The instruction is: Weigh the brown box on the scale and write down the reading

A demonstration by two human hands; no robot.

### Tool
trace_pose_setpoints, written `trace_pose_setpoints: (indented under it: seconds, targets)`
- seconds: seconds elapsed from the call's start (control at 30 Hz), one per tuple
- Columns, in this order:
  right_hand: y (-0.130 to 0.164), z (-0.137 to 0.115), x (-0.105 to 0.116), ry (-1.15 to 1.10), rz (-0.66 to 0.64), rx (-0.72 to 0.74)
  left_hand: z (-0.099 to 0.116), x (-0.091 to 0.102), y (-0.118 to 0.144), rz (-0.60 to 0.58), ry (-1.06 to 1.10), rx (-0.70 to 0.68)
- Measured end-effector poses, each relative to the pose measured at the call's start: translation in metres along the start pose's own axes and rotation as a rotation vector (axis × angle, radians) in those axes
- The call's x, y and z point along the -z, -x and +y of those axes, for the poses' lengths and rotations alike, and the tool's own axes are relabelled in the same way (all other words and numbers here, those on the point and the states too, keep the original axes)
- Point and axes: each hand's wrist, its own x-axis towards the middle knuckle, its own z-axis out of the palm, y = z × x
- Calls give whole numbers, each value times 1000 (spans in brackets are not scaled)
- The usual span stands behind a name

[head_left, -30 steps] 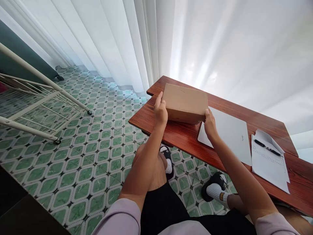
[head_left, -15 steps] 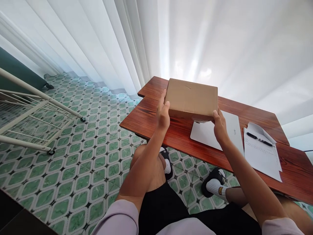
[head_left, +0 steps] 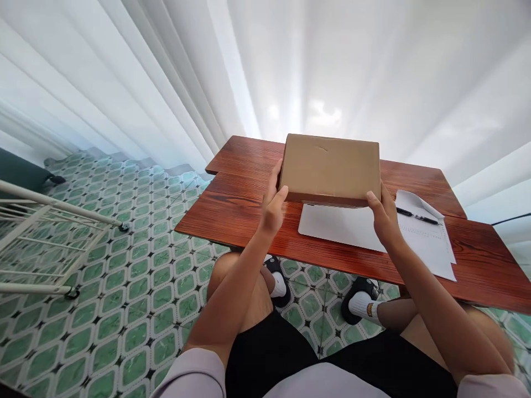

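1. Sheer white curtains (head_left: 265,66) hang at twelve o'clock, behind a reddish wooden table (head_left: 232,199); green-patterned floor tiles (head_left: 136,309) spread from seven to nine, where a white wheeled rack (head_left: 78,210) stands.
2. Your cardboard box (head_left: 332,166) is between your hands, over the table, about two o'clock from mid-view. It appears lifted; its underside is hidden, so I cannot tell whether any edge touches.
3. Its long axis runs roughly nine to three, straight across from hand to hand, so neither is nearer: each touches one short end.
4. Your left hand (head_left: 274,204) presses at the box's eight o'clock, thumb at the near corner, fingers stretched along the end.
5. Your right hand (head_left: 385,213) presses at its four o'clock, thumb over the near corner, fingers along that end, partly hidden.
6. At the box's six lies a flat pale slab (head_left: 340,226), partly covered; past your right hand, at four, are white papers (head_left: 427,249) bearing a black pen (head_left: 417,215).
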Motion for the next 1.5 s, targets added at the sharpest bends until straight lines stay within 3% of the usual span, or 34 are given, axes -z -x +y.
trace_pose_setpoints:
  seconds: [0.23, 0.43, 0.6, 0.93, 1.13, 1.5]
  targets:
    - [19, 12, 35, 12, 62, -19, -9, -23, 11, -101, -10, 11]
    - [34, 30, 50, -80, 70, -7, -8, -35, 14, -199, -13, 22]
    - [38, 39, 60, -52, 64, -53, -10, -46, 13, -206, -12, 56]
    - [37, 51, 70, 20, 104, -66, -21, -47, 17, -260, -160, -12]
    - [37, 55, 67, 19, 82, -50, -28, -44, 17, -234, -204, -26]
    - [36, 55, 65, 55, 120, -41, -31, -43, 16, -267, -191, -18]
